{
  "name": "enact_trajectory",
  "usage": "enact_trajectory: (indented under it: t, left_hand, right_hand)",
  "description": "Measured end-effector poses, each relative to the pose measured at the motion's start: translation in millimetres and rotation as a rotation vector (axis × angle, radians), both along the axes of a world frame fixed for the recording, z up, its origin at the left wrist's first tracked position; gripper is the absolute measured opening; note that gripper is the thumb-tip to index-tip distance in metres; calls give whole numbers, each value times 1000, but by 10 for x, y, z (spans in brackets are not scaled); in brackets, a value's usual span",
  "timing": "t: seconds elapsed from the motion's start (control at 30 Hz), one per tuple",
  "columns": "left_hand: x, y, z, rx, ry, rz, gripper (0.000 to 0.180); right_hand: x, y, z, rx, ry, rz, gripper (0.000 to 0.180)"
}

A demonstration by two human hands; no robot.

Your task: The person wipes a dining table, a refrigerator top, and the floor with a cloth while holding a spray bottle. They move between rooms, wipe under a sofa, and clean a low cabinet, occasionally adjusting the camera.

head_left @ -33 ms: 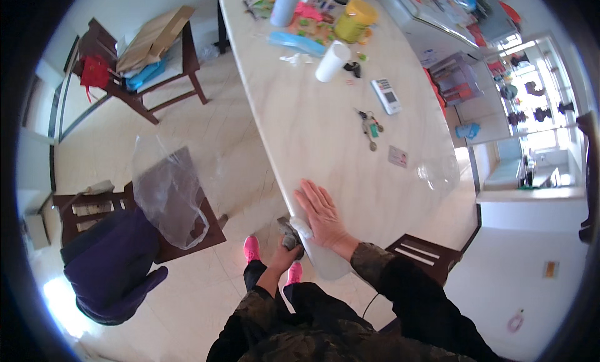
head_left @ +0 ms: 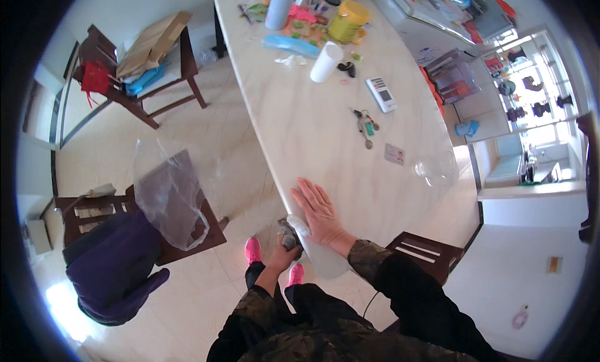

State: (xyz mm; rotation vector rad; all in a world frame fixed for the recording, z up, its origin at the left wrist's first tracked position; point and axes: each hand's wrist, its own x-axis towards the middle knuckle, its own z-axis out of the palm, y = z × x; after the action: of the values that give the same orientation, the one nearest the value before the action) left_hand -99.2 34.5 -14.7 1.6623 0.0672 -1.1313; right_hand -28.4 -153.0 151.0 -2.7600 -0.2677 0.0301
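Right hand (head_left: 320, 213) spread flat on marble table (head_left: 312, 124) edge, unmoved since before, left hand (head_left: 286, 242) at its 8 o'clock, closed around grey cloth (head_left: 289, 228) (below the rim), keys (head_left: 364, 123) at 1 o'clock.

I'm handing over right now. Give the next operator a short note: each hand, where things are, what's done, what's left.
Right hand: flat, palm down, fingers spread on the marble table near its rounded end.
Left hand: just below the table edge, closed on a dark crumpled cloth.
Nearby: keys, small card and clear plastic wrap lie further up the tabletop; the far end is cluttered, with a white cup and yellow jar.
Done: the near end looks bare.
Left: probably the surface beyond the right hand, around those items.
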Motion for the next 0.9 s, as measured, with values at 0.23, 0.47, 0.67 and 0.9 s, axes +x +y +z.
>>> enact_trajectory:
  t: [0.23,0.47,0.67,0.9]
  left_hand:
    - [-371,550,797,-12,-165,-218,73]
    - [-1067,900,1589,-113,-49,53,43]
    - [-1341,590,2370,-317,-341,-20,32]
    - [-1377,-144,3054,-517,-428,-142,41]
  right_hand:
    - [-107,31,54,159,-73,-62,62]
    - [-1215,118,441,703,63,-27,47]
    - [-2637,-131,619,1175,204,-124,54]
    - [-3683,-478,1163,1507,232,-563,84]
